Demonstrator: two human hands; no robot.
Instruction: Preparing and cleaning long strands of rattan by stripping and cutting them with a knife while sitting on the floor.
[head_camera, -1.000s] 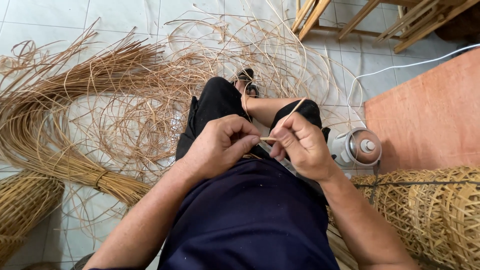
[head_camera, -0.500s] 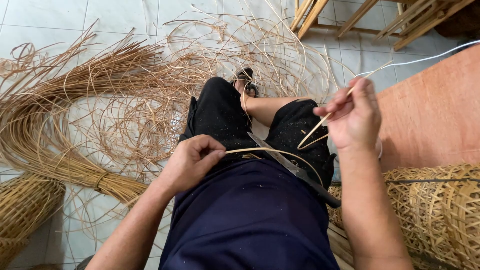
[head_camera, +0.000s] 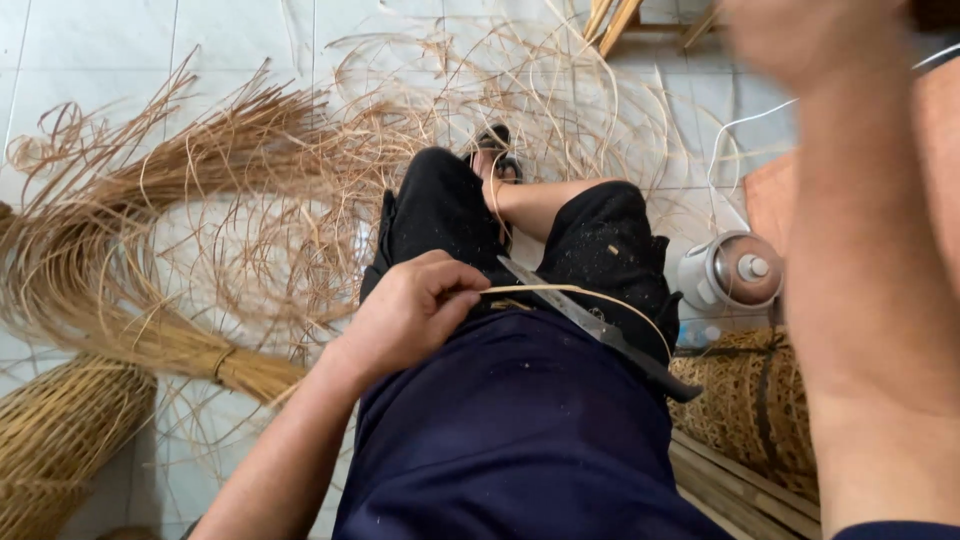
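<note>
Two hands: left hand (head_camera: 415, 312) pinches the rattan strip (head_camera: 590, 297) on the lap; right hand (head_camera: 810, 35) raised far right, blurred, grip cannot be told.
Strip: arcs rightward from the left fingers.
Knife (head_camera: 600, 330): lies across the lap, blade pointing far-left, handle near-right.

A pale tiled floor (head_camera: 100, 40) carried loose rattan strips (head_camera: 300, 170), a tied bundle (head_camera: 180, 345), a woven basket (head_camera: 60, 440) and a small white fan (head_camera: 730, 272).

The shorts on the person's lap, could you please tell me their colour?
Black shorts, speckled with pale dust, clearest in the head view.
</note>
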